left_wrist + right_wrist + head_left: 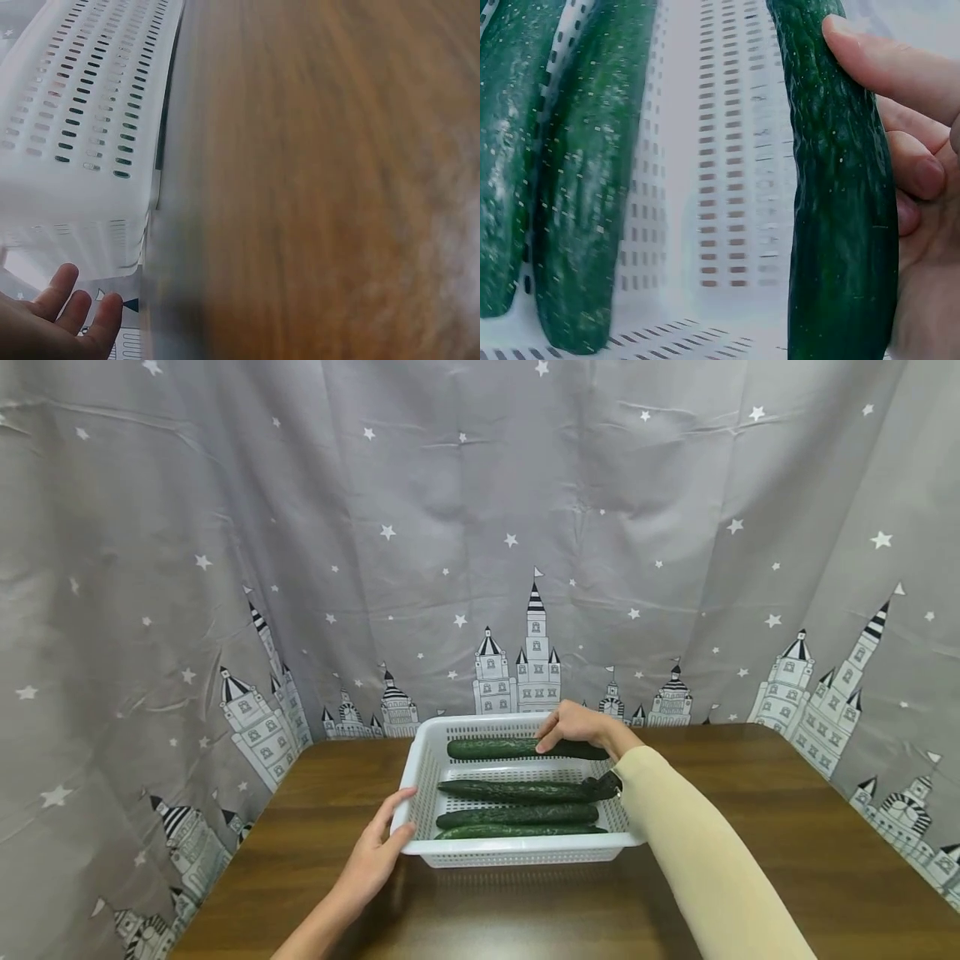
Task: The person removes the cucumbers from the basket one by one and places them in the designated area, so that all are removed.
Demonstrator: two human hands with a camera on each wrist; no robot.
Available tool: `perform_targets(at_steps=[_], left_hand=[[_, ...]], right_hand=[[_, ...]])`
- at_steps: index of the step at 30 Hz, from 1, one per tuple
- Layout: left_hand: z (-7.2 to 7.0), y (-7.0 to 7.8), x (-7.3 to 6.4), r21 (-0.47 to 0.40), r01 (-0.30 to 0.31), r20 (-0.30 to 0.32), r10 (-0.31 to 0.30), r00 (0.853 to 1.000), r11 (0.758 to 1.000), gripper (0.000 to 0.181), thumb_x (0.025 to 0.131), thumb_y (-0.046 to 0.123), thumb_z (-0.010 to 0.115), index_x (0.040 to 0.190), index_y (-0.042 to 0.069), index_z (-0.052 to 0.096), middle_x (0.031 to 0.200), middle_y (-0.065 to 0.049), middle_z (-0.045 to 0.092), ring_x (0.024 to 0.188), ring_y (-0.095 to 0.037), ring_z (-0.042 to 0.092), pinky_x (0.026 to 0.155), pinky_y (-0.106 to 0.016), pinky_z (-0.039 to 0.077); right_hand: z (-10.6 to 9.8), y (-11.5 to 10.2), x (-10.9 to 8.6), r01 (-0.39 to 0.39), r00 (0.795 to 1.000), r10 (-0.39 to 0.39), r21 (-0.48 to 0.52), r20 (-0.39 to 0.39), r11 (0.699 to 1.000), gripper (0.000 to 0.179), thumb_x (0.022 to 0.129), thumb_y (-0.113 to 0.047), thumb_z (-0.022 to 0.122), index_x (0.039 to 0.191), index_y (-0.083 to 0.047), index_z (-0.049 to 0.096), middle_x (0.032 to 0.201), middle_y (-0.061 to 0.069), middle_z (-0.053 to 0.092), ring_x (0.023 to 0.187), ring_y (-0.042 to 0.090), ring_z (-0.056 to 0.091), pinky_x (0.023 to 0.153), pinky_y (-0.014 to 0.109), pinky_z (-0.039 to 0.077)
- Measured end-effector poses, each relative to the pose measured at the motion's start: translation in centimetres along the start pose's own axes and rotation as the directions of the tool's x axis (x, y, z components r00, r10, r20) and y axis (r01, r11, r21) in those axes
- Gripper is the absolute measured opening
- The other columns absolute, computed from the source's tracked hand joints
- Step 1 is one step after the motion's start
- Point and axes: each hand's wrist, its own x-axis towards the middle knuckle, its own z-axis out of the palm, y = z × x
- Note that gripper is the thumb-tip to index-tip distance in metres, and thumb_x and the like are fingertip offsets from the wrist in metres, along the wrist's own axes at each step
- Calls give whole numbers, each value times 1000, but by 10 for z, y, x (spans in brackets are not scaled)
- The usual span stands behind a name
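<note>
The right hand (pixel 581 727) is clamped on a long dark-green cucumber with bumpy skin (pixel 487 748), the farthest of four in the basket; the thumb bears on one side and the fingers on the other, as the right-wrist view confirms; this cucumber lies along the far wall of a white rectangular perforated plastic basket (pixel 525 842); whether it touches the basket floor cannot be told.

The left hand (pixel 377 850) is at the basket's left end, with thumb and index finger apart and touching the rim near the front corner; in the left-wrist view its visible fingers are spread and loosely bent beside the outer wall.

Three further dark-green cucumbers lie roughly parallel in the basket; the second from the far side (pixel 495 790) is separated from the gripped one by a strip of bare basket floor; the third (pixel 517 816) and the nearest (pixel 517 832) lie close together by the front wall; a small black device (pixel 602 787) at the right wrist hides the second one's right end.

The basket is on a brown wood-grain table (pixel 300 827); a pale-yellow sleeve (pixel 697 843) covers the right forearm; behind hangs a grey fabric curtain (pixel 420 568) printed with white stars and castles.
</note>
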Motion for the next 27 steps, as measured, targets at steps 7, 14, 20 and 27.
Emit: perform_targets(at_steps=[7, 14, 20, 27], left_hand=[[-3, -1, 0, 16, -1, -10, 1, 1000, 1000, 47, 102, 15, 55, 148, 23, 46, 145, -18, 50, 128, -33, 50, 96, -45, 44], [-2, -1, 1, 0, -3, 6, 3, 1000, 1000, 48, 102, 15, 55, 148, 21, 46, 143, -19, 51, 128, -33, 51, 94, -43, 45], [-1, -1, 1, 5, -3, 0, 3, 1000, 1000, 47, 102, 15, 56, 148, 22, 47, 139, -17, 53, 125, -31, 52, 92, -42, 45], [-1, -3, 3, -11, -5, -2, 5, 1000, 1000, 48, 101, 14, 57, 147, 22, 48, 138, -18, 53, 124, -32, 53, 91, -39, 46]], right_hand=[[-17, -16, -7, 59, 998, -58, -24, 9, 998, 33, 83, -20, 81, 112, -5, 77, 129, 15, 68, 131, 35, 53, 106, 49, 44], [-31, -17, -17, 86, 996, -86, -29, -21, 996, 32, 83, -19, 81, 112, -7, 77, 132, 18, 65, 120, 29, 60, 97, 42, 51], [-37, -13, -20, 99, 995, -100, -34, -20, 995, 34, 83, -19, 81, 112, -4, 76, 129, 17, 68, 125, 32, 58, 99, 42, 50], [-42, -14, -25, 63, 997, -65, -47, -41, 997, 33, 83, -18, 81, 112, -5, 77, 130, 15, 67, 125, 32, 58, 99, 42, 48]])
